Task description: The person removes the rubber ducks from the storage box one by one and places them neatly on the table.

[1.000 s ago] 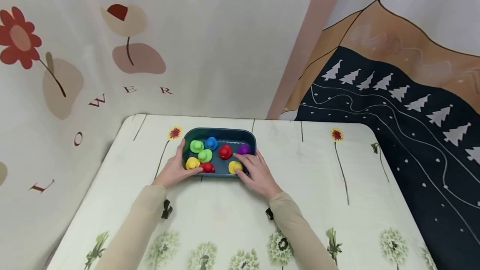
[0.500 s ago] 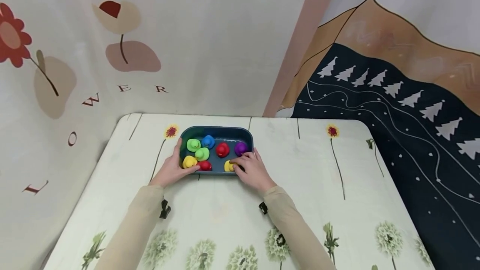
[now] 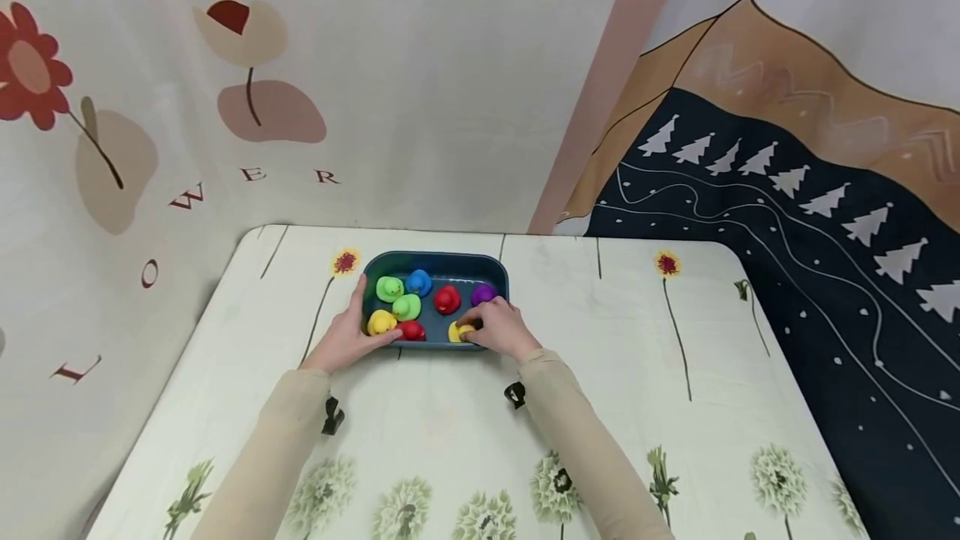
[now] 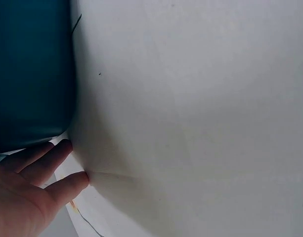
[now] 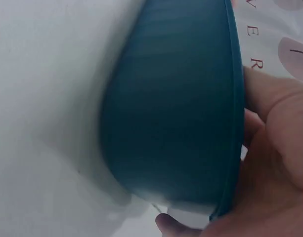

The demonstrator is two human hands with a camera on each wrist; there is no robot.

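A dark blue-green tray (image 3: 431, 315) holds small rubber ducks. My left hand (image 3: 347, 342) grips its left end, thumb over the front rim; in the left wrist view the fingers (image 4: 67, 187) lie by the tray's outer wall (image 4: 32, 69). Over the front right corner, my right hand (image 3: 504, 327) pinches a yellow duck (image 3: 454, 332), partly hidden by the fingers. Just behind it sits a purple duck (image 3: 482, 294), with a red duck (image 3: 447, 299) to its left. In the right wrist view, the tray's wall (image 5: 171, 108) hides the ducks.
Towards the tray's left are a blue duck (image 3: 418, 282), two green ducks (image 3: 389, 289), a yellow duck (image 3: 381, 322) and another red duck (image 3: 412, 330). A flower-print cloth covers the table (image 3: 615, 340). Printed curtains (image 3: 450, 107) hang behind and at the sides.
My right hand has closed thumb and fingers on the front-right yellow duck and shifted slightly left over the tray. My left hand keeps its place at the tray's left end.
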